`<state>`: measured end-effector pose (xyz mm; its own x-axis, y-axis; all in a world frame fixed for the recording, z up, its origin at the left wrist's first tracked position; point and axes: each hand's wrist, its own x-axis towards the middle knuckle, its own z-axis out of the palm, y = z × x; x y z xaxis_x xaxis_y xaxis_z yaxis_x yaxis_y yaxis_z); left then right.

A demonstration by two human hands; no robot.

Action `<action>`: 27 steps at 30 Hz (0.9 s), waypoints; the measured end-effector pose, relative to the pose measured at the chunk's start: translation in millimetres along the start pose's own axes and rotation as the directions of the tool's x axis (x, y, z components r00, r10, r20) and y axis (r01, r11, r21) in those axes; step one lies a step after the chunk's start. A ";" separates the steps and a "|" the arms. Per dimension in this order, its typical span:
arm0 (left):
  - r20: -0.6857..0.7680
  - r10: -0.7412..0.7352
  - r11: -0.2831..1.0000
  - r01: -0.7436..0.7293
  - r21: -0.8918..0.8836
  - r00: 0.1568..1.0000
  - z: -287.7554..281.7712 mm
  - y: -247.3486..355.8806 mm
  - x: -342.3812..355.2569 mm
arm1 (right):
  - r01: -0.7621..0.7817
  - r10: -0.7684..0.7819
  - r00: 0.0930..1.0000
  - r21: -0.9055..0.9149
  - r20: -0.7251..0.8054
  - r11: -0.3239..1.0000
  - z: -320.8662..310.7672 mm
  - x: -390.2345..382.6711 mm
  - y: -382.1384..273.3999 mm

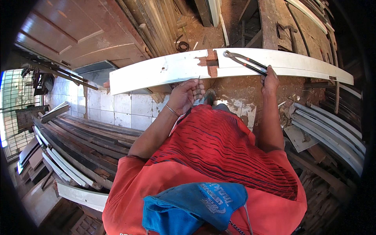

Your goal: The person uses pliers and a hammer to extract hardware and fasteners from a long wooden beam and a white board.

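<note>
A long white-painted board (184,64) lies crosswise in front of me. Near its middle, a notch (212,63) exposes bare reddish wood. My right hand (270,81) is wrapped round the dark handles of a pair of pincers (244,62); their metal head rests over the board just right of the notch. Close to the board's near edge, my left hand (188,94) has its fingers curled. A thin dark sliver, like a nail (199,78), sticks up at its fingertips; it is too small to make out surely.
A hammer (291,36) lies on the wooden bench (270,27) at the far right. Brown panelled door (78,35) at far left. Stacked planks (94,137) lie left, white strips (329,133) right. A dark coil (182,46) sits on the ground beyond the board.
</note>
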<state>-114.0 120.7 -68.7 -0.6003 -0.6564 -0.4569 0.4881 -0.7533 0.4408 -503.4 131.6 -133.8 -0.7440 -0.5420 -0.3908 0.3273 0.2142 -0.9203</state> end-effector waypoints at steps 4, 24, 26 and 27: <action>-0.135 0.083 0.960 -0.044 0.275 0.987 0.6 -27.2 -30.0 | 0.086 -0.080 0.995 0.094 -0.059 0.992 5.7 -20.0 10.1; 0.193 -0.074 0.249 -0.169 0.954 0.978 46.5 -153.9 -13.5 | 0.616 -0.106 0.550 -0.317 0.828 0.721 -122.2 -201.2 28.8; 0.156 -0.222 0.273 -0.093 0.957 0.963 70.3 -174.4 7.5 | 0.529 -0.112 0.652 -0.344 0.750 0.776 -159.7 -192.4 26.5; 0.162 -0.260 0.287 -0.083 0.954 0.952 80.4 -192.9 13.4 | 0.453 -0.088 0.700 -0.345 0.709 0.822 -182.8 -193.3 24.0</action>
<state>-267.2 260.5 -97.7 -0.8009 -0.4220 -0.4249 -0.4142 -0.1220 0.9020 -458.1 390.1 -83.7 -0.1361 -0.9742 -0.1799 -0.2691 0.2112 -0.9397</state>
